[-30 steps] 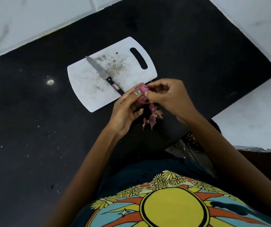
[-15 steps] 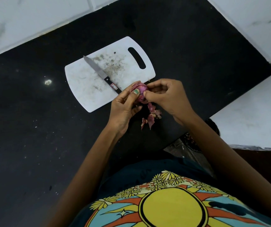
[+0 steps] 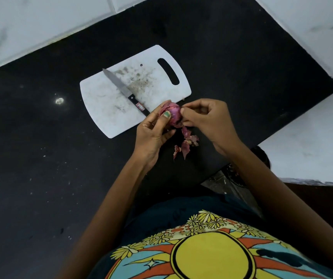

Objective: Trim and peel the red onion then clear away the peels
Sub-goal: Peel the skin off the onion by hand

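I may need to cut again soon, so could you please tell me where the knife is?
In the head view, the black-handled steel knife lies diagonally on the white plastic cutting board, its handle end pointing toward the left hand.

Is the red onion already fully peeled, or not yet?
Not yet: the red onion has loose skin at its edge, and peels hang under it.
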